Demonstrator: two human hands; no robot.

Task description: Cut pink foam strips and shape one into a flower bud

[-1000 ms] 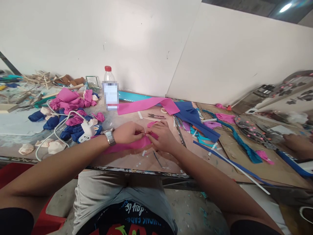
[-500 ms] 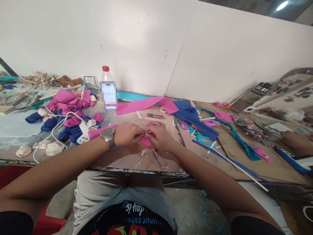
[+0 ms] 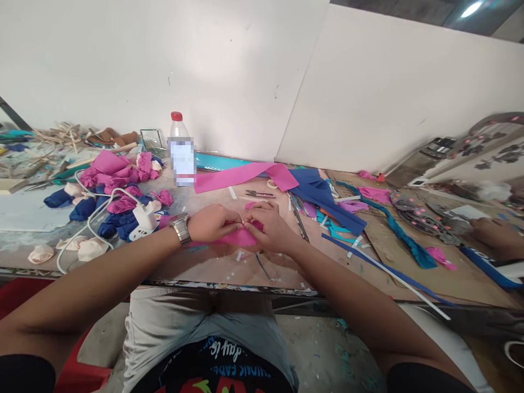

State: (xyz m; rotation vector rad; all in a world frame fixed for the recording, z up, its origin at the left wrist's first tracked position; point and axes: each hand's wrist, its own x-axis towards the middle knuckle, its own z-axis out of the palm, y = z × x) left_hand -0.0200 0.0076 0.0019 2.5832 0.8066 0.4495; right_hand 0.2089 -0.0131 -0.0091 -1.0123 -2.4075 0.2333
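A pink fabric strip [image 3: 239, 238] is pinched between my two hands, low over the table near its front edge. My left hand [image 3: 213, 222], with a metal watch at the wrist, has thumb and forefinger closed on the strip. Fingertips almost meeting it, my right hand [image 3: 270, 226] grips a gathered part of the same strip, mostly hidden under the fingers. Just beyond the hands lie thread snips [image 3: 260, 194] and a tape roll [image 3: 272, 184]. A longer pink strip [image 3: 245, 176] stretches behind them, its right end on dark blue fabric [image 3: 323, 196].
Pink, blue and cream fabric rosettes [image 3: 110, 169] pile up at left around a white cable and power strip [image 3: 144, 217]. A red-capped bottle [image 3: 180, 128] stands at the back. A teal braid [image 3: 403, 240] lies on cardboard at right, near another person's hand [image 3: 497, 232].
The pink strip's loose part has swung from beyond my left wrist to beneath my left hand, toward me. My left hand has shifted slightly; the fingertips still meet.
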